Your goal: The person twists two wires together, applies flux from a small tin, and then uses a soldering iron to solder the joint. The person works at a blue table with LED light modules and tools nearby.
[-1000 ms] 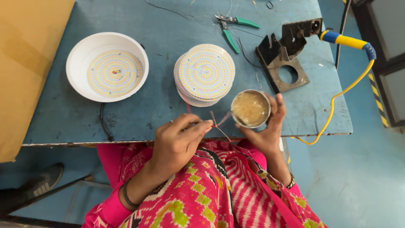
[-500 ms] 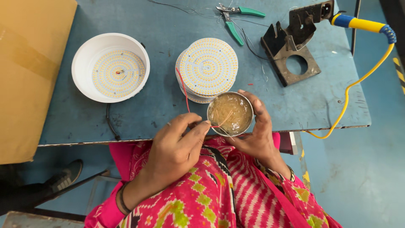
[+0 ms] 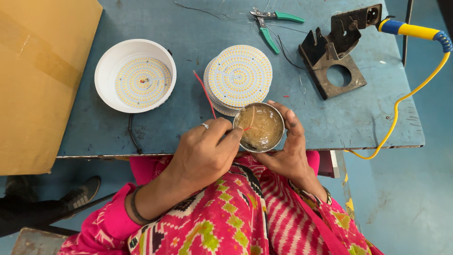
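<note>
My right hand [image 3: 290, 146] cups a small round metal tin [image 3: 259, 126] filled with brownish paste, held at the near table edge. My left hand [image 3: 205, 153] pinches thin wires, one red wire [image 3: 204, 92] sticking up and back over the table, with a wire tip dipped into the paste. Just behind the tin lies a stack of round white LED boards [image 3: 239, 75].
A white round lamp housing [image 3: 135, 75] with an LED board inside sits at the left. Green-handled pliers [image 3: 271, 28], a black metal stand [image 3: 332, 52] and a yellow-and-blue soldering iron [image 3: 410, 32] with a yellow cable are at the back right. A cardboard sheet [image 3: 37, 80] leans at the left.
The tin has come closer to my left hand, and the wire tip now rests in the paste. The red wire points up over the table.
</note>
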